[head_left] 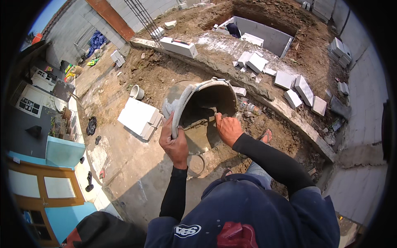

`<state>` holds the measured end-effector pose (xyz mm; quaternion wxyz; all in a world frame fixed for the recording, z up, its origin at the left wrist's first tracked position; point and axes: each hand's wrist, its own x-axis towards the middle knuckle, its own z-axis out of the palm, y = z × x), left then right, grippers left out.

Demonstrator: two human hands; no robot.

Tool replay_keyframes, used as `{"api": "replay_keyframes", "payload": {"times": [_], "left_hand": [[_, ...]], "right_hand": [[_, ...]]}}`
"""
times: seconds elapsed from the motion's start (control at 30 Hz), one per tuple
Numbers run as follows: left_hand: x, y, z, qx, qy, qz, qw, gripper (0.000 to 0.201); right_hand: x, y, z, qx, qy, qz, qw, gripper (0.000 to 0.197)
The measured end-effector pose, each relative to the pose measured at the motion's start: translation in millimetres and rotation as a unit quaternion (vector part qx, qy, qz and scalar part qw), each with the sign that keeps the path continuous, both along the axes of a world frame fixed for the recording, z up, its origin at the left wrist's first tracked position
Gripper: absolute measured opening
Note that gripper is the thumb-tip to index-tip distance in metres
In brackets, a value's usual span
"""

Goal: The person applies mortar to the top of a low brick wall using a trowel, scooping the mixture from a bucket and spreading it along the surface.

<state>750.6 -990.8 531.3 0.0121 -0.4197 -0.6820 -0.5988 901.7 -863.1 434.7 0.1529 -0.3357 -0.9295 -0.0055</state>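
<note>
A large mortar-crusted bucket (180,99) is tipped so that its mouth faces me. My left hand (175,145) is closed round the near left part of its rim. Wet grey mortar (199,125) lies along the lower inside wall. At the right side of the mouth, my right hand (230,130) is closed on a trowel (214,110); most of the tool is hidden by the fist and the bucket's shadow. A round lid-like disc or ring mark (196,166) is on the ground just below the bucket.
White blocks (138,115) are stacked left of the bucket, near a small pale pail (137,92). A low concrete ledge (285,118) crosses beyond, with scattered blocks (304,89) behind it. Farther back, a block-lined pit (275,37) holds a partly visible person (233,29).
</note>
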Motion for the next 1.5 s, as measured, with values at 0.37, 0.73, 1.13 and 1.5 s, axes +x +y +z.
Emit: {"api": "replay_keyframes", "payload": {"times": [0.37, 0.73, 1.13, 1.5], "left_hand": [[6.3, 8.1, 5.4, 0.011, 0.044, -0.069, 0.997, 0.042], [-35.2, -38.7, 47.0, -0.041, -0.092, -0.098, 0.990, 0.050], [-34.2, -39.4, -18.2, 0.152, -0.314, 0.013, 0.937, 0.043], [-31.3, -128.9, -154.2, 0.081, -0.426, 0.331, 0.838, 0.035]], "right_hand": [[-12.9, 17.6, 20.7, -0.293, -0.020, -0.036, 0.955, 0.044], [-24.1, -9.7, 27.1, -0.710, 0.065, 0.142, 0.687, 0.045], [-60.0, -18.0, 26.1, -0.834, 0.073, 0.147, 0.526, 0.041], [-21.9, 25.7, -48.0, -0.886, -0.048, 0.079, 0.454, 0.046]]}}
